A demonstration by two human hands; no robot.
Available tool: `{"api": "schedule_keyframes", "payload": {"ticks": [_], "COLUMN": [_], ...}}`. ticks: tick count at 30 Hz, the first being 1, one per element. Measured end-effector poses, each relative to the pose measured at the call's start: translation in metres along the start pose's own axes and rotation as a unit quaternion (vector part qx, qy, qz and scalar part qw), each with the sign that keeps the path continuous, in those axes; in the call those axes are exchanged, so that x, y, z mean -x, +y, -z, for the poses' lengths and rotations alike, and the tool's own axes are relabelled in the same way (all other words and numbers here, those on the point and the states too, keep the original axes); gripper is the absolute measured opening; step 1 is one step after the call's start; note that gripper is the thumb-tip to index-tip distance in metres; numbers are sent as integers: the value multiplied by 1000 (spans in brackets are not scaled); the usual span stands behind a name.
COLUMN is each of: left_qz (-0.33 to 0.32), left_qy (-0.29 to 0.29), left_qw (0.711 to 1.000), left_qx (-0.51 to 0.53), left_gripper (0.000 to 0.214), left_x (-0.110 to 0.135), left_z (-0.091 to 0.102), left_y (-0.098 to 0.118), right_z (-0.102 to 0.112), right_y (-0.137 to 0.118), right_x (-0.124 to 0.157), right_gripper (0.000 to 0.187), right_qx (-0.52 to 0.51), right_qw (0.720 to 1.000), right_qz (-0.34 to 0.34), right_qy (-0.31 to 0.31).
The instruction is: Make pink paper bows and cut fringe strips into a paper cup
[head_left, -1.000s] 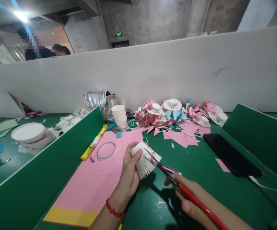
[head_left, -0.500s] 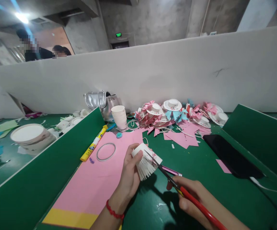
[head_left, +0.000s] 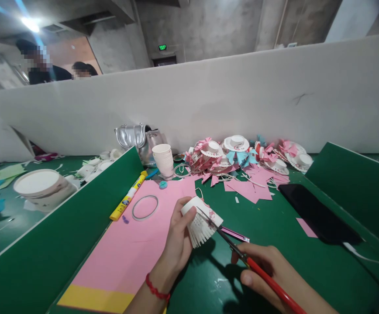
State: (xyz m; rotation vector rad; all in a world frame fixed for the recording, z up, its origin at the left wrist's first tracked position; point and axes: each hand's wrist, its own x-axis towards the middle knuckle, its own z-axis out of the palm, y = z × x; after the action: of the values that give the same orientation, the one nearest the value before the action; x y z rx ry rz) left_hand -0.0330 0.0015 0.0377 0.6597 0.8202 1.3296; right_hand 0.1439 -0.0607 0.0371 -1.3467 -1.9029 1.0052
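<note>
My left hand (head_left: 180, 233), with a red braided band on its wrist, is closed on a white paper cup (head_left: 198, 221) with a reddish print. The cup's side is cut into narrow strips that fan out toward me. In my right hand (head_left: 268, 266) are red-handled scissors (head_left: 255, 264), gripped with the thumb and fingers. Their dark blades lie across the printed, uncut side of the cup. Just behind the blades, a pink-and-metal cutter (head_left: 234, 233) rests on the green table (head_left: 258, 218).
Left lie pink sheets (head_left: 127, 248), a tape ring (head_left: 145, 207) and a yellow glue tube (head_left: 128, 196). Stacked cups (head_left: 163, 160) stand behind. Paper-cup crafts (head_left: 212, 150) and pink scraps (head_left: 250, 187) pile up at the back. A black phone (head_left: 317, 213) with a cable lies right. Green dividers (head_left: 61, 226) flank the table.
The scissors' handles have come a little apart, with my right thumb shifted slightly left. The cup and my left hand have barely moved.
</note>
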Motion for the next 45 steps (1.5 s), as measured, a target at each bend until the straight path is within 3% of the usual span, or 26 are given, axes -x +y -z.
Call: {"api": "schedule_keyframes", "payload": {"ticks": [8, 16, 45], "left_qz": [-1, 11, 8], "left_qy": [-10, 2, -10], "left_qw": [1000, 1000, 1000], "left_qx": [1, 17, 9], "left_gripper": [19, 20, 17], "left_x": [0, 0, -2], "left_z": [0, -1, 3], "left_y": [-1, -1, -4], "right_z": [-2, -4, -13], "right_y": [-1, -4, 11], "right_x": [-6, -9, -12], "right_gripper": [56, 52, 53], "right_qx": [47, -64, -48], "right_qw": [999, 996, 999], "right_qz": [6, -22, 0], "right_qy": [-8, -52, -21]}}
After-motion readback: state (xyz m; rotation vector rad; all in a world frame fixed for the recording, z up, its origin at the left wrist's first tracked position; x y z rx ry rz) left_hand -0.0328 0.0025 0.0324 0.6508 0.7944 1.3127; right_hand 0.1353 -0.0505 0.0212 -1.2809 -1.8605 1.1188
